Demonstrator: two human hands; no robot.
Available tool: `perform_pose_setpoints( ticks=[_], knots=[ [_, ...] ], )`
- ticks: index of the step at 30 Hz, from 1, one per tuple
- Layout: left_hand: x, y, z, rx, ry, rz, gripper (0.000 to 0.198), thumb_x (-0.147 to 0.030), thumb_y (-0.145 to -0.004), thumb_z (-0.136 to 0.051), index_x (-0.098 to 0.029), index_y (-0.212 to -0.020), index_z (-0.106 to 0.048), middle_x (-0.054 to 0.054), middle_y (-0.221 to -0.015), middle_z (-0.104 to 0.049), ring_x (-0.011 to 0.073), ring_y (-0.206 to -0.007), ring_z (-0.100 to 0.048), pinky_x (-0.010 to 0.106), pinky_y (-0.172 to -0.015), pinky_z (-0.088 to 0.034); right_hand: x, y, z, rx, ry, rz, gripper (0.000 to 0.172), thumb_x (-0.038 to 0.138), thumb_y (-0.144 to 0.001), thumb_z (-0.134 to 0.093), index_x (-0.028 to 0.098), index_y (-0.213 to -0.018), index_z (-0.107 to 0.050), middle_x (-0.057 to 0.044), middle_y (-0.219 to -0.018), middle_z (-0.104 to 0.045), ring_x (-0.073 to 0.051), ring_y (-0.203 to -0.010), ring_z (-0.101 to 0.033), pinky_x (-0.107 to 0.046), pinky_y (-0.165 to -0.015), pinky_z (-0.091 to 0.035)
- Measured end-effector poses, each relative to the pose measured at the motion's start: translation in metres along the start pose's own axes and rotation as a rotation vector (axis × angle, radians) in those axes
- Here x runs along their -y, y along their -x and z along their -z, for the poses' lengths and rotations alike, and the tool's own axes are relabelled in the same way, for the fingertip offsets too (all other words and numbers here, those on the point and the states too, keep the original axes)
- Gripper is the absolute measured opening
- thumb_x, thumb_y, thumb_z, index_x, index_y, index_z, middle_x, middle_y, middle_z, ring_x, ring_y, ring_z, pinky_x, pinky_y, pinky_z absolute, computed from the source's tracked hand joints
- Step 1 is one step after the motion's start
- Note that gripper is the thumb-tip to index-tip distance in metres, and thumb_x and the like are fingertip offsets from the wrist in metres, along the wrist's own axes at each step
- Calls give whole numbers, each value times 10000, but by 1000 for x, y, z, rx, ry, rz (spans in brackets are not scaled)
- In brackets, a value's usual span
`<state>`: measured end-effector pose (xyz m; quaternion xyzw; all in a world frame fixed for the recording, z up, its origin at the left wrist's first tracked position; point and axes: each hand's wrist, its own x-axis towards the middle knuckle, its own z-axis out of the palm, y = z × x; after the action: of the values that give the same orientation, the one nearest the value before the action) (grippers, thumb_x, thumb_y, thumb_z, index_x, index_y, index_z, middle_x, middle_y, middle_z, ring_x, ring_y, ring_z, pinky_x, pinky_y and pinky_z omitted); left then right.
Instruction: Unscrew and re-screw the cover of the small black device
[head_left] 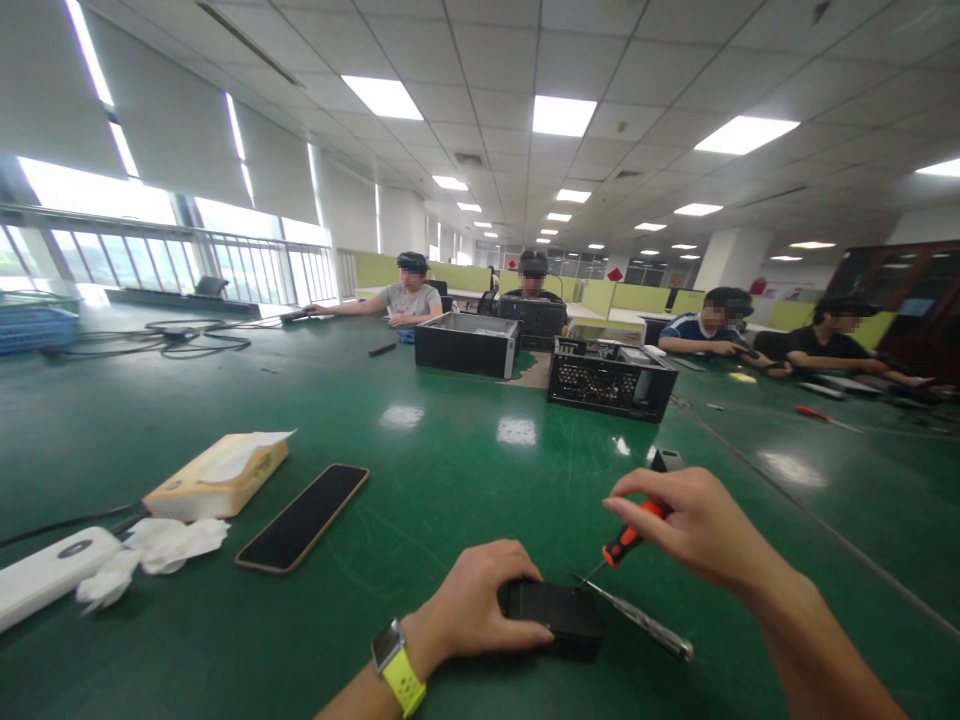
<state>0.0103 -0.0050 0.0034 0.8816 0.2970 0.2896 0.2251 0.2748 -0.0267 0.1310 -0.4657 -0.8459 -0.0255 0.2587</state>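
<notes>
Centrally, a black box (559, 612) lies on the green desk (420, 490), close to the wearer. The left hand (476, 600), with a watch (397, 662) on a yellow-green strap at its wrist, is partly closed about the box's left end, the thumb along the near side and the fingers at the far side. The right hand (697, 520) is raised, its thumb and fingers closed on the handle of an orange-and-black screwdriver (628, 535); the shaft slants down to the box's far right corner (whether the tip touches is too small to tell). Just right of the box lies a second screwdriver (649, 625) with a clear handle, its tip pointing toward the same corner. To the left are a smartphone (304, 518), a tissue pack (221, 475) and crumpled tissues (169, 545). Farther back stand two computer cases (466, 352) (611, 385), the right one open at the side facing the wearer. Beyond them sit four people, at various points around the desk.
</notes>
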Motion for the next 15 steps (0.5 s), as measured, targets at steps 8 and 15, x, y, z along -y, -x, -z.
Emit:
perform_pose_setpoints(
  ticks=[8, 15],
  knots=[
    [0, 0, 1, 6, -24, -6, 454, -567, -731, -750, -186, -970, -697, 49, -919, -681, 212, -832, -627, 266, -732, -477, 2, -3, 8, 34, -179, 131, 215, 268, -941, -526, 247, -1062, -702, -57, -990, -741, -193, -852, -686, -285, -747, -524],
    [0, -1, 1, 8, -29, -12, 436, -553, -736, -754, -188, -968, -698, 45, -914, -680, 209, -824, -623, 261, -725, -468, 1, -1, -3, -18, -5, 5, 267, 395, -944, -546, 244, -830, -734, 7, -611, -687, -136, -505, -575, -252, -522, -398]
  ],
)
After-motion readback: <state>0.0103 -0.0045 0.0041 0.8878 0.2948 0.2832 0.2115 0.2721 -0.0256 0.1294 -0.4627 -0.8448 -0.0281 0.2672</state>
